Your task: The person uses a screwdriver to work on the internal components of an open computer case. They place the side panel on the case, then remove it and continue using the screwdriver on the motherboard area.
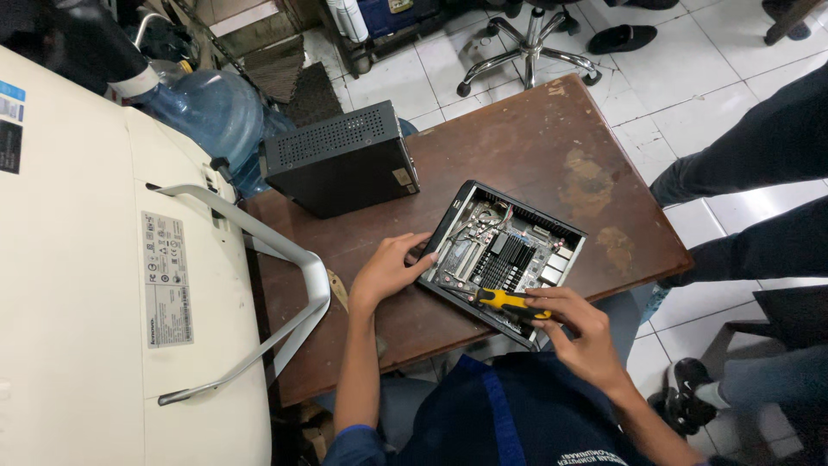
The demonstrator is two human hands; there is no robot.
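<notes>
Left hand [388, 269] steadies the opened computer case [503, 255], fingers resting loose on its edge. Right hand [586, 332] grips a yellow-handled screwdriver [507, 301] over the circuit board.

A computer repair workshop: opened mini computer [504, 255], screwdriver [509, 302], worn table [552, 147].

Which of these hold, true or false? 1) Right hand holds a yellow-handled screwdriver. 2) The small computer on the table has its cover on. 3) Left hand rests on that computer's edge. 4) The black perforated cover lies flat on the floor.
1) True: the right hand grips the yellow-handled screwdriver.
2) False: the small computer is open, with its board showing.
3) True: the left hand touches its left edge.
4) False: the black perforated cover stands on the brown table.
</notes>
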